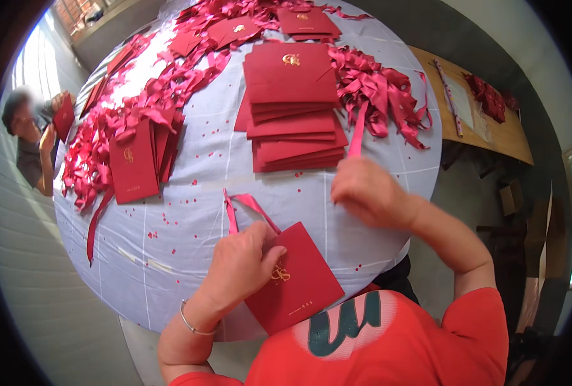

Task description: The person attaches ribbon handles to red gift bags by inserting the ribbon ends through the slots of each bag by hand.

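At the near edge of the table, my left hand (244,260) pinches the upper edge of a flat red paper gift bag (308,270) with gold print. A pink-red ribbon loop (254,204) rises from that bag's top, past my fingers. My right hand (369,192) is closed round a ribbon (357,135) that runs up into the ribbon heap (379,90) on the right. Just left of my right hand stands a stack of red bags (292,80), uneven at its edges. What lies inside my right fingers is hidden.
The round table has a pale cloth (202,161) strewn with small red dots. On the left, several finished-looking bags (135,164) lean on more ribbons (83,174). Across the table sits another person (32,132) holding a red bag (63,119). A wooden table (508,141) stands at right.
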